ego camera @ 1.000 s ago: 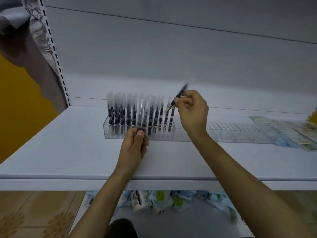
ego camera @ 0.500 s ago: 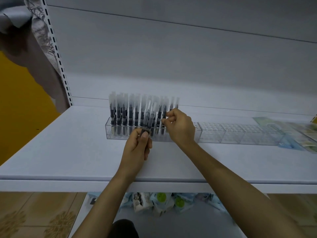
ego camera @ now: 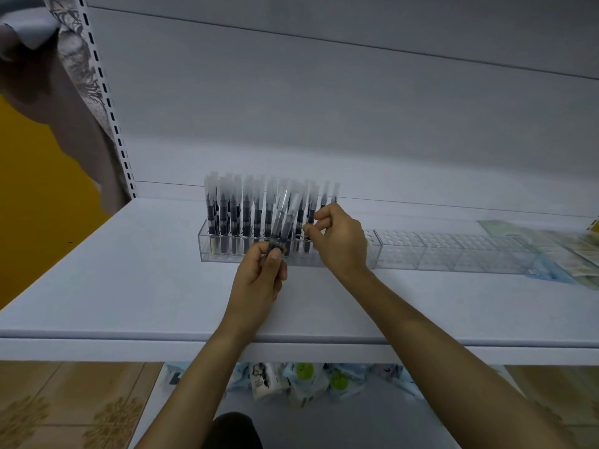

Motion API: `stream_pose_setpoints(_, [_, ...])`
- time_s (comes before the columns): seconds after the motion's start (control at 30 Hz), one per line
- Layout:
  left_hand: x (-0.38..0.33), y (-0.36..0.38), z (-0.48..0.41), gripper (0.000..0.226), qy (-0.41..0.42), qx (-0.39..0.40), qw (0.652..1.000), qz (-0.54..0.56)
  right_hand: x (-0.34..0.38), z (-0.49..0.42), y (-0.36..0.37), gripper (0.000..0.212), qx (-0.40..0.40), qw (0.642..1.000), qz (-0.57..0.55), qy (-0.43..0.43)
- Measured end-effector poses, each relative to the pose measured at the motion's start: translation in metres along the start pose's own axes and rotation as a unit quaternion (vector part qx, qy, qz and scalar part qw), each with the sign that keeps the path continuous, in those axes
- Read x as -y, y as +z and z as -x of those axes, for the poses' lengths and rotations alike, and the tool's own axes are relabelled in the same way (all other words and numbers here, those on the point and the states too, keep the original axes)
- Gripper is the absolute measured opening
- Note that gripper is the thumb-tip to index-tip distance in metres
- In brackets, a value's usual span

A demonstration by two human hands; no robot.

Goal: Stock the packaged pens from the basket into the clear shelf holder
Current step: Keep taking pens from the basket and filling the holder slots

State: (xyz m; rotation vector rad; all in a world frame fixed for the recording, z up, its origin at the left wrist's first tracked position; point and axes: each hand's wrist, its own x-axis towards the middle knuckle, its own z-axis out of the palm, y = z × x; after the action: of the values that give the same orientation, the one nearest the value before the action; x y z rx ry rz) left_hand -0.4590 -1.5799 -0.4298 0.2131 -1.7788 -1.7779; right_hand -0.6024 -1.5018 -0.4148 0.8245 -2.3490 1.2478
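Packaged pens stand upright in rows in the left part of the clear holder, which sits on the shelf toward its back edge. From my feed, the left hand is just in front of the holder. Its fingers are clamped round the lower ends of a small bundle of the same pens. The bundle fans upward, leans a little to the right and overlaps the standing rows.

The right hand is just beside it, at the right end of the filled rows. Its thumb and forefinger tips are drawn together on a single pen that stands there with its lower end in the holder, and the other fingers are curled in. I cannot tell which hole that pen sits in.

A second holder of clear plastic continues the line toward the shelf's right edge, where flat packets lie. Below the shelf's front edge are printed pouches.
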Motion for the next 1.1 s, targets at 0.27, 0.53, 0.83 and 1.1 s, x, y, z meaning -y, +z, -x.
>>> stream_pose_setpoints(0.27, [0.005,-0.003,-0.001,0.013,0.021,0.023,0.999,-0.016,0.02,0.038,-0.022,0.017,0.027,0.979,-0.203,-0.018])
stream_pose_setpoints(0.53, [0.005,-0.005,-0.002,0.027,0.024,0.082,0.995,-0.056,0.034,0.047,-0.018,0.011,0.124,0.954,-0.274,0.009])
stream_pose_setpoints(0.83, [0.007,-0.016,-0.026,0.007,-0.048,0.117,0.986,-0.106,0.022,0.042,-0.031,0.026,0.165,0.964,-0.208,0.025])
stream_pose_setpoints(1.1, [0.01,-0.016,-0.024,0.017,-0.06,0.107,0.991,-0.058,0.019,0.044,-0.035,0.015,0.132,0.971,-0.197,0.019])
